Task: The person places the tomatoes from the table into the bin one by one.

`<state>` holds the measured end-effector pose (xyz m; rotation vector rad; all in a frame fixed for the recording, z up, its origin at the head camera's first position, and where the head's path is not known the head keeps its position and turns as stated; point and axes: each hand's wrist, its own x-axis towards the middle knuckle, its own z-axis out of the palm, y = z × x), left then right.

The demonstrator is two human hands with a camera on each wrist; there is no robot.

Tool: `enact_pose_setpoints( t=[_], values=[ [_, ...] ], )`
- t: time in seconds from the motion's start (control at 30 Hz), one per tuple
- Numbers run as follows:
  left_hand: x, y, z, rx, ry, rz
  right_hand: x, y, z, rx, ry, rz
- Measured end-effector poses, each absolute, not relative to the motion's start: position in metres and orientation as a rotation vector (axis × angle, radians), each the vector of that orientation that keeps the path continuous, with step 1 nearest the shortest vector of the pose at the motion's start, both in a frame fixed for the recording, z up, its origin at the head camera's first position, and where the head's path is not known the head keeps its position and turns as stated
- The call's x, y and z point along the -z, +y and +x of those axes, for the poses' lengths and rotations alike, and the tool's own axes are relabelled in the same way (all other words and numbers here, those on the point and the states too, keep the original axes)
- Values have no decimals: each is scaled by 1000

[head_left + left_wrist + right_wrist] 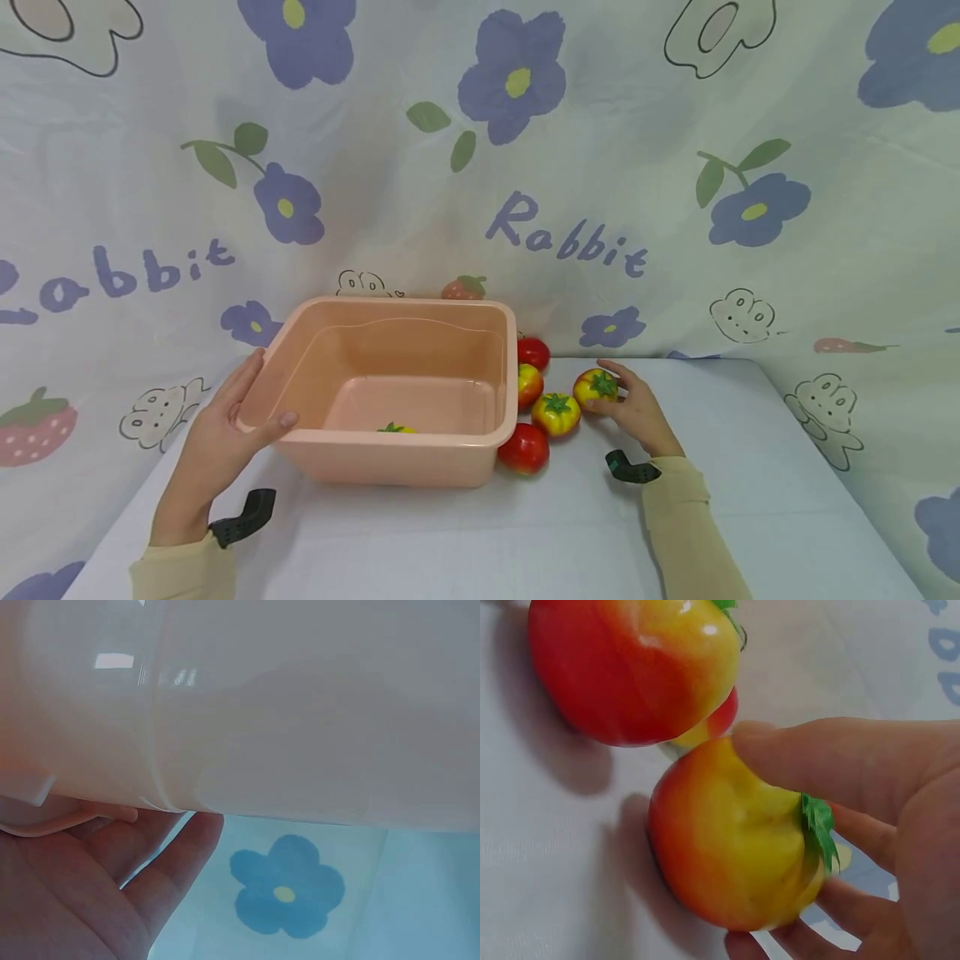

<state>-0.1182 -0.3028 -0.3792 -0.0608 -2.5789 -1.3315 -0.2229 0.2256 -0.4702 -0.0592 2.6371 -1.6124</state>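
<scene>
A peach-pink plastic basin (pixel 390 462) stands left of the middle in the head view. My left hand (pixel 221 437) grips its left front corner, thumb over the rim and fingers along the outer side; the left wrist view shows fingertips against the basin's wall. On the right, my right hand (pixel 637 412) holds a yellow-red tomato (pixel 595 388) with a green leafy top between thumb and fingers. Beside it sits another yellow tomato (pixel 557 414). Inside the basin, a tomato with a green top (pixel 397 428) is mostly hidden behind the front rim.
Along the basin's right side lie a red tomato (pixel 525 450), a red-yellow tomato (pixel 529 385) and another red one (pixel 533 353) at the back. The white table (pixel 420 542) ends at a patterned curtain (pixel 420 200) printed with flowers and rabbits.
</scene>
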Motion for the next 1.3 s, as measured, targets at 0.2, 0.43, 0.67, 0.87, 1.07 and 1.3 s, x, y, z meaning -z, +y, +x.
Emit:
enact_pose_setpoints(
  t=[0.2,0.43,0.67,0.87,1.07,1.3],
  values=[
    [379,-303,-119,1323,-2585,-54,474,225,-224,1582,2652,-76],
    [379,-302,-120,1311,-2609,-41,474,227,-223,1551,2688,-45],
    [378,-302,-119,1312,-2606,-42,467,227,-223,1581,2725,-76],
    [379,-303,-119,1313,-2609,-39,457,224,-219,1609,2760,-107],
    [379,-303,-119,1326,-2604,-37,447,220,-215,1609,2831,-189],
    [379,-304,-119,1322,-2605,-42,434,212,-209,1620,2878,-288]
  ],
)
